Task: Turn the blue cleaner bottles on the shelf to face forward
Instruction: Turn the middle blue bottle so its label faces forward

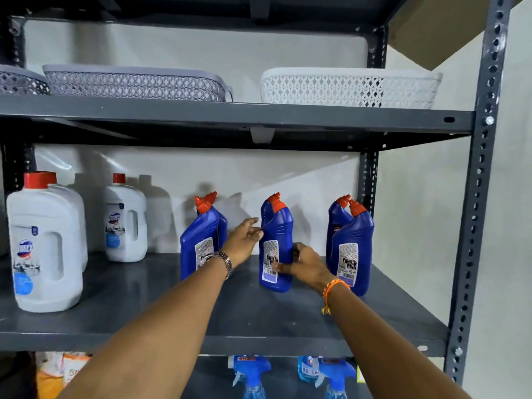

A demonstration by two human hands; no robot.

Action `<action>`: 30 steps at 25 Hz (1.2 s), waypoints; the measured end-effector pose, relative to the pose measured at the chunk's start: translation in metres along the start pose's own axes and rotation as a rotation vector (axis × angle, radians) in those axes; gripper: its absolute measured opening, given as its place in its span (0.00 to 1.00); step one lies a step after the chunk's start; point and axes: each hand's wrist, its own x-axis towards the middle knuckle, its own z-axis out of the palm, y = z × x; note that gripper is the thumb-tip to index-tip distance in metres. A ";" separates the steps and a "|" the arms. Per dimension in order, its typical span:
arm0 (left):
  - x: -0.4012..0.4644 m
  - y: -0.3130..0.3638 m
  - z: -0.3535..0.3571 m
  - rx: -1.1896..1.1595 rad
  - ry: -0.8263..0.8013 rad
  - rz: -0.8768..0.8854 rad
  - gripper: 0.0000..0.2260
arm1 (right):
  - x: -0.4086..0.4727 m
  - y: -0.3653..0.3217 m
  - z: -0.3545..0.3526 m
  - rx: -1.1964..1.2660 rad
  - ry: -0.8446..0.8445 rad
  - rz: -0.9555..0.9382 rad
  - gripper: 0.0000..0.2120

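On the far left of the grey shelf (115,312) stand two big white jugs (46,249) with red caps, and they have no part in this job. Next come the blue bottles, all on the same shelf and toward its right half. The left blue bottles (201,243) stand as a pair, one behind the other, and the front one shows its back sticker with the small print, so I think it is not turned yet. Then comes the left hand (244,240), with a watch on its wrist. Its fingers are partly curled and its fingertips touch the upper left side of the middle blue bottle (275,246). This bottle stands upright and shows its back sticker with the bar code. The right hand (305,263), with an orange thread at the wrist, wraps around the lower right side of that same bottle, thumb across the front. So the step in hand looks like turning the middle bottle. The next move calls for a half spin on the spot, keeping the bottle standing. Further right, the right blue bottles (351,249) also show a back sticker, so they likely need turning too.
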 end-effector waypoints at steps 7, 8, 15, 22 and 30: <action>0.014 -0.002 0.002 -0.118 -0.038 0.021 0.16 | 0.016 0.009 -0.007 0.164 -0.106 0.007 0.24; 0.015 0.005 -0.002 -0.075 -0.004 0.054 0.15 | 0.014 0.005 -0.011 0.240 -0.118 -0.007 0.23; 0.002 0.087 -0.001 -0.004 0.325 0.117 0.30 | -0.001 -0.059 -0.005 0.189 0.161 -0.243 0.27; 0.019 0.065 -0.012 -0.450 0.125 0.151 0.20 | 0.012 -0.054 -0.020 0.270 0.019 -0.085 0.41; 0.024 0.014 0.001 -0.423 -0.184 0.121 0.23 | 0.020 -0.010 0.004 0.298 0.018 0.059 0.36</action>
